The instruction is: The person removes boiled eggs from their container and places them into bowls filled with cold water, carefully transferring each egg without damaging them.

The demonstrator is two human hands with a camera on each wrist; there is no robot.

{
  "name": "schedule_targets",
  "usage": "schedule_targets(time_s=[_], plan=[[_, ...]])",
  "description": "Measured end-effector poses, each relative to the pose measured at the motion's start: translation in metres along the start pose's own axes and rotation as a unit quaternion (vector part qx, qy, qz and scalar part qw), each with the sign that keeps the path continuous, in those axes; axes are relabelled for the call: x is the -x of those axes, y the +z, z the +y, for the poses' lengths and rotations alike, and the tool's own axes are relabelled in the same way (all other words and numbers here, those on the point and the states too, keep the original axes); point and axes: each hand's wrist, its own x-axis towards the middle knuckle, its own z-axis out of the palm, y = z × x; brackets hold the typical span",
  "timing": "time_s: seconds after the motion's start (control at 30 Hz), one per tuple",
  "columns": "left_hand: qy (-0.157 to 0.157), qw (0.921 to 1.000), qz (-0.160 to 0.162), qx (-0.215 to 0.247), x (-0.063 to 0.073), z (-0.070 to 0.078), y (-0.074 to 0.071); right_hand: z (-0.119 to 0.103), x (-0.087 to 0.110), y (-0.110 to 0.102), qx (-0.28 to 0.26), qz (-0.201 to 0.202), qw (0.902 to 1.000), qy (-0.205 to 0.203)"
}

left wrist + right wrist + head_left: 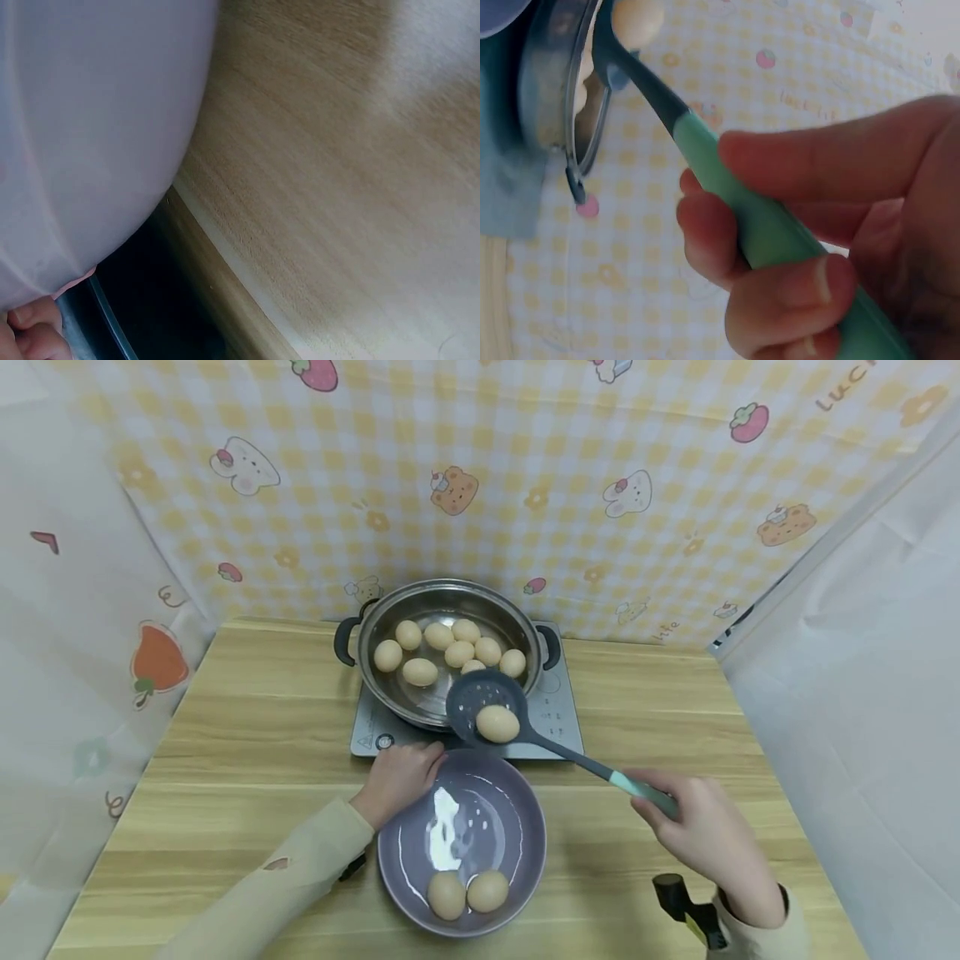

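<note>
My right hand (708, 827) grips the green handle of a dark slotted spoon (566, 752); in the right wrist view thumb and fingers wrap round that handle (769, 225). One egg (497, 724) lies in the spoon's head, which is over the near rim of a steel pot (442, 587). Several more eggs (420, 672) sit inside the pot. With my left hand (397, 781) I hold the far left rim of a purple bowl (536, 827), where two eggs (487, 891) rest at the near side. The left wrist view shows the bowl's outer wall (97, 112) and a few fingertips (41, 334).
Under the pot is a flat silver cooktop (562, 693) at the back of the wooden table (645, 693). The pot has black side handles (345, 641). A checked cloth (525, 460) hangs behind, and white sheets (847, 652) stand at both sides.
</note>
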Motion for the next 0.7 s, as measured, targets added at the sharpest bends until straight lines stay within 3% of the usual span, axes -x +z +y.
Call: schedule_targets(time_s=[0.4, 0.7], plan=[[-0.012, 0.9998, -0.018, -0.004, -0.002, -0.001, 0.002, 0.027, 0.028, -0.001, 0.028, -0.026, 0.9993, -0.003], [-0.005, 0.9999, -0.006, -0.007, -0.001, -0.002, 0.002, 0.043, 0.028, 0.003, 0.034, -0.05, 0.998, -0.021]])
